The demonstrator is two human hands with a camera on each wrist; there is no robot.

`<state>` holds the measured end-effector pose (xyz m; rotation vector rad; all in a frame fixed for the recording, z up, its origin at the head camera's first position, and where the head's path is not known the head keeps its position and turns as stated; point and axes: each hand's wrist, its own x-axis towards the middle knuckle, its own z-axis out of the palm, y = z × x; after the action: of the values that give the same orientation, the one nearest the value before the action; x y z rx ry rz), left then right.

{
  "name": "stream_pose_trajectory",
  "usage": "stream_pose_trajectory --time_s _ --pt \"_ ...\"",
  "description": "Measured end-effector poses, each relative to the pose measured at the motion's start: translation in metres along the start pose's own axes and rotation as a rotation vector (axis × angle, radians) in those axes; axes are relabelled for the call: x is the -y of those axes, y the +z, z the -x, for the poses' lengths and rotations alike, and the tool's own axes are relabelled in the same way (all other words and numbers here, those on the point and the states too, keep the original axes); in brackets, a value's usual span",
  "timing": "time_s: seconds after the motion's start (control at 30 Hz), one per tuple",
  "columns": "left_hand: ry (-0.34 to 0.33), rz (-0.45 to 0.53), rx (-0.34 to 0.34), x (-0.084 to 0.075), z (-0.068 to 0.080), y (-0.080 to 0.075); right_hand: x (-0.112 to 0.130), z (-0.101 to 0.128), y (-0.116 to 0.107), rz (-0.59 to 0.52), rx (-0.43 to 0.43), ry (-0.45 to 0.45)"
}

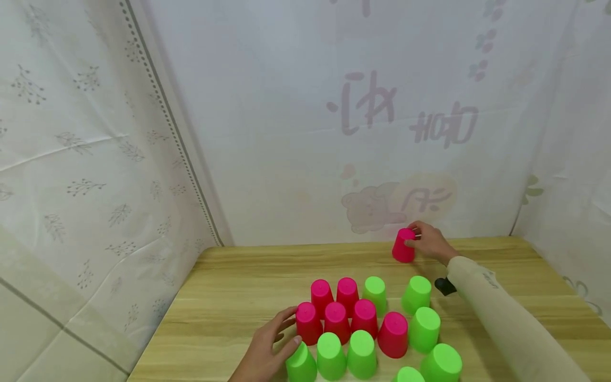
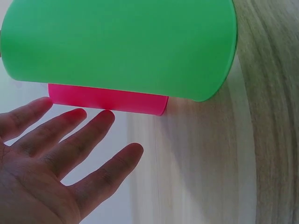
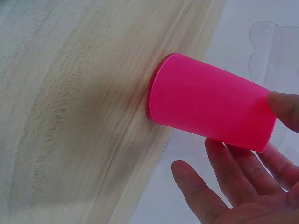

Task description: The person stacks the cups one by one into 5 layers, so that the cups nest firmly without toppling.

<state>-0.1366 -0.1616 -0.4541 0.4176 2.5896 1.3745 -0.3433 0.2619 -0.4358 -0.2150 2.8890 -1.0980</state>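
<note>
At the far right of the table, my right hand [image 1: 429,243] pinches an upside-down pink cup [image 1: 402,249] near its narrow end. The right wrist view shows thumb and fingers on opposite sides of this pink cup [image 3: 210,102], its wide rim at or just above the wood. My left hand [image 1: 269,342] is beside the left end of the cup rows, next to a pink cup [image 1: 308,324] and a green cup [image 1: 302,365]. Seen from the left wrist, its fingers [image 2: 93,135] are spread and fairly straight, the tips by the pink cup [image 2: 107,99]; contact is hard to tell.
Several more upside-down pink cups [image 1: 347,292] and green cups [image 1: 424,330] stand close together on the wooden table [image 1: 238,297]. A small black object [image 1: 445,286] lies by the right sleeve. Patterned white cloth [image 1: 286,132] hangs behind the table and at both sides.
</note>
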Motion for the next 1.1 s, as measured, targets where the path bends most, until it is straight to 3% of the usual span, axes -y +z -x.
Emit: stream_pose_trajectory --time_s 0.2,0.5,0.87,1.1 --pt "0.036 -0.034 -0.015 -0.001 -0.002 0.000 0.000 -0.005 0.002 -0.007 0.000 -0.007" --pt "-0.016 -0.033 0.014 -0.003 -0.007 -0.005 -0.002 -0.008 0.004 -0.044 0.016 0.005" --pt "0.071 -0.113 -0.034 -0.006 -0.016 -0.010 0.000 -0.009 0.004 -0.039 0.017 -0.020" --pt "0.068 -0.117 -0.010 -0.005 -0.021 -0.012 0.005 -0.014 0.006 -0.034 0.017 -0.057"
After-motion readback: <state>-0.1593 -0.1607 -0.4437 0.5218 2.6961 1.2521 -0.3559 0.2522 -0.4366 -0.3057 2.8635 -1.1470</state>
